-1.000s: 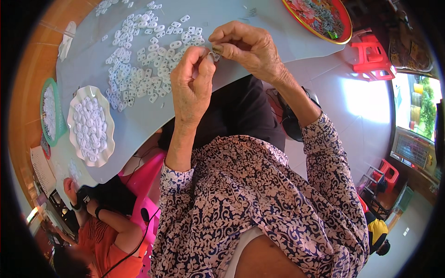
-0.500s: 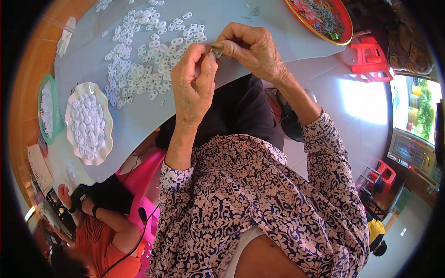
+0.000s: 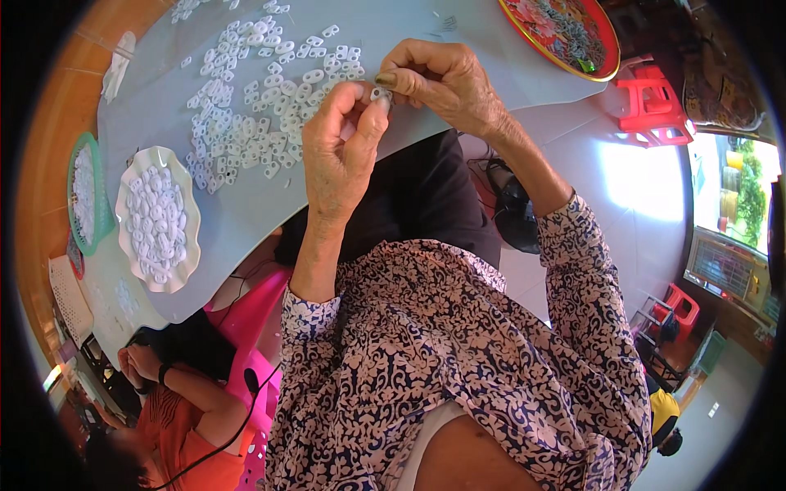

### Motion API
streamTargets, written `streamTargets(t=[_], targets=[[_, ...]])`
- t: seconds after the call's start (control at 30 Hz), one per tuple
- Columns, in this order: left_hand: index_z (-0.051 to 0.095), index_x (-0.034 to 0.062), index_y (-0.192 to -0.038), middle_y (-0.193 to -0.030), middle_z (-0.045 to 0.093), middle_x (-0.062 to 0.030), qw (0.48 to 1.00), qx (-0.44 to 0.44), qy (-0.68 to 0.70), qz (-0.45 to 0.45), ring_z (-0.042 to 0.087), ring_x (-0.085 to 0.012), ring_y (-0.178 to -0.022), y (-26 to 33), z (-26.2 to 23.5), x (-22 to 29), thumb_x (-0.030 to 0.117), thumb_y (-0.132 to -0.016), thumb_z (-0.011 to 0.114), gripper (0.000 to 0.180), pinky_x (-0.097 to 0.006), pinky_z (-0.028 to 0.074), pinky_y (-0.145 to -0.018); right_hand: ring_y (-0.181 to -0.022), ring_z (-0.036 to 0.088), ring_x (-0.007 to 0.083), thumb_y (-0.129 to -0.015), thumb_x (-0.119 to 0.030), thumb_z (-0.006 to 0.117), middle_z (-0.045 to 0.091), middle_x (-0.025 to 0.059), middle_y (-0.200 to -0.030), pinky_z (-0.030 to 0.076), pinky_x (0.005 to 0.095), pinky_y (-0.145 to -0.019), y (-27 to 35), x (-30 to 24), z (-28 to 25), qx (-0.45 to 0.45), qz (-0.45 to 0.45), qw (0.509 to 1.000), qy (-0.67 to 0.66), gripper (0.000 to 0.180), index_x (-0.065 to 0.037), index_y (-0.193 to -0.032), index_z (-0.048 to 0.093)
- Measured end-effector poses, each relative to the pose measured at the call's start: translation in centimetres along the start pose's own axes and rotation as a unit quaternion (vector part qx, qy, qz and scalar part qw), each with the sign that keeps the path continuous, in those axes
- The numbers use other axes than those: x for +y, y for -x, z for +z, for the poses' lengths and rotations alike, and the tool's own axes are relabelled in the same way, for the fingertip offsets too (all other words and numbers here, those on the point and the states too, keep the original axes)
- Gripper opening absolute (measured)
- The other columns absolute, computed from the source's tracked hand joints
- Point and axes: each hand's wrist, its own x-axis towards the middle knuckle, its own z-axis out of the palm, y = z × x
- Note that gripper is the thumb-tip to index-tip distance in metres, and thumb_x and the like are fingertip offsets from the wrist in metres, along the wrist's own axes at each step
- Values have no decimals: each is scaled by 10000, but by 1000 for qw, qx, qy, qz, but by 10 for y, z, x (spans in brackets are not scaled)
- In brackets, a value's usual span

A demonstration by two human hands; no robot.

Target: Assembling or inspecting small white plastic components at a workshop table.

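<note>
Above the near edge of the table, my left hand (image 3: pixel 337 164) pinches a small white plastic piece (image 3: pixel 377 94) with holes in it between thumb and fingertips. Close against it, my right hand (image 3: pixel 452 88) is closed, thumb pressed to the fingers; whatever it holds is too small or hidden to make out. Many similar white pieces (image 3: pixel 246 135) lie loose on the grey tabletop (image 3: pixel 237 217), just beyond and left of my hands. A scalloped white dish (image 3: pixel 190 245) to the left is filled with white oval pieces.
A green basket (image 3: pixel 104 209) of white pieces stands at the far left. A red round tray (image 3: pixel 612 49) with small metal pieces sits at the upper right. Red stools (image 3: pixel 655 102) stand on the right; a person in orange (image 3: pixel 201 413) sits at the lower left.
My fingertips have parted slightly, so the white piece in my left hand now shows. The right hand has barely moved. The person at the lower left has brought their hands together.
</note>
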Motion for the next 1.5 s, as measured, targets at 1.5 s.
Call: streamTargets(t=[1.5], targets=[[545,18,-854,-661,487,30,999,-1,-22,23,388,-22,-563,0,1,1,79,-874,573,70,-180,331,-487,-632,589,233,-820,-148,597,615,95,-734,472,343,-603,-66,12,-18,-10,-235,891,389,116,-46,-830,652]])
